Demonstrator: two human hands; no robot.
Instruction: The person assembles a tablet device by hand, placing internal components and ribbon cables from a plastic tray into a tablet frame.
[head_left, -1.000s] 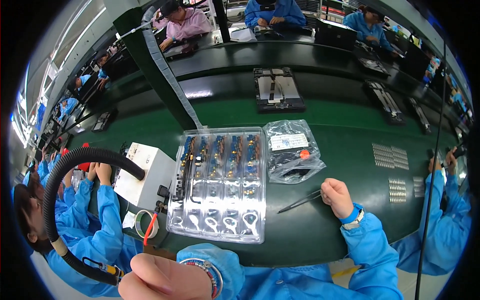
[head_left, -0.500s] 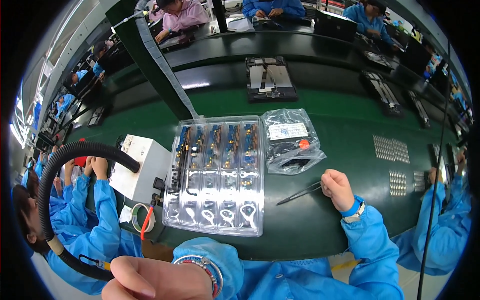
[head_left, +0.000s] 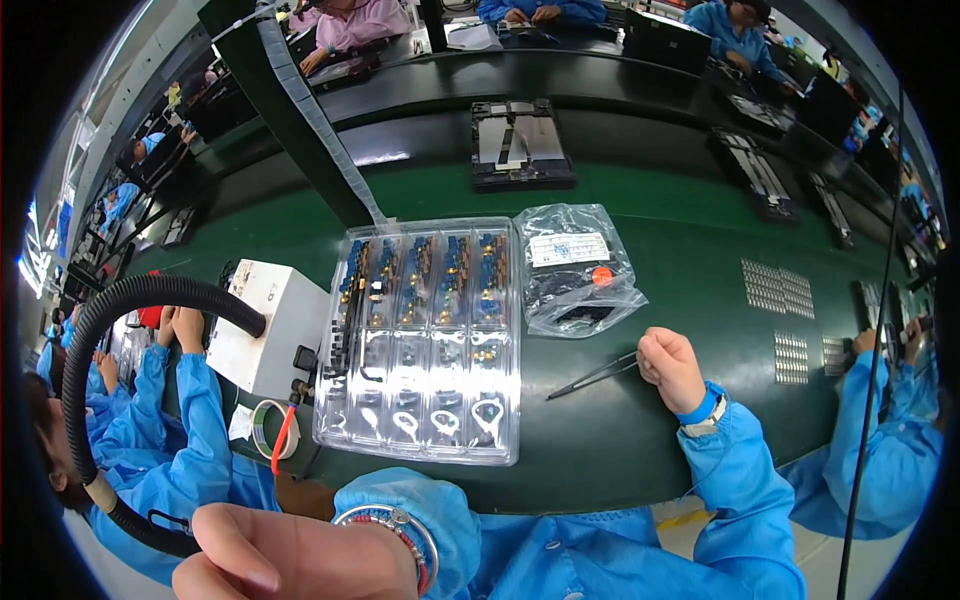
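My right hand [head_left: 672, 370] is closed round a pair of dark tweezers [head_left: 592, 380], whose tips point left toward the tray and hang over the bench. Left of the tips lies a clear plastic tray [head_left: 517, 400] with rows of small blue, orange and gold-coloured parts in its far compartments. Beyond the tweezers rests a clear plastic bag [head_left: 610, 290] with a white label, a red dot and dark contents. My left hand [head_left: 300, 550] is large at the lower left, with thumb and fingers curled in; the frame edge cuts off whatever it may hold. The black ribbed hose [head_left: 72, 380] passes close beside it.
A white box [head_left: 275, 310] with the hose attached stands left of the tray, near a tape roll [head_left: 275, 430]. An opened flat device [head_left: 520, 145] lies farther back. Small metal parts [head_left: 777, 288] lie in rows at right. Co-workers sit on both sides and across.
The view has shifted a little, so the bench things sit slightly higher and farther left. My right hand still grips the tweezers. My left hand appears a little farther left.
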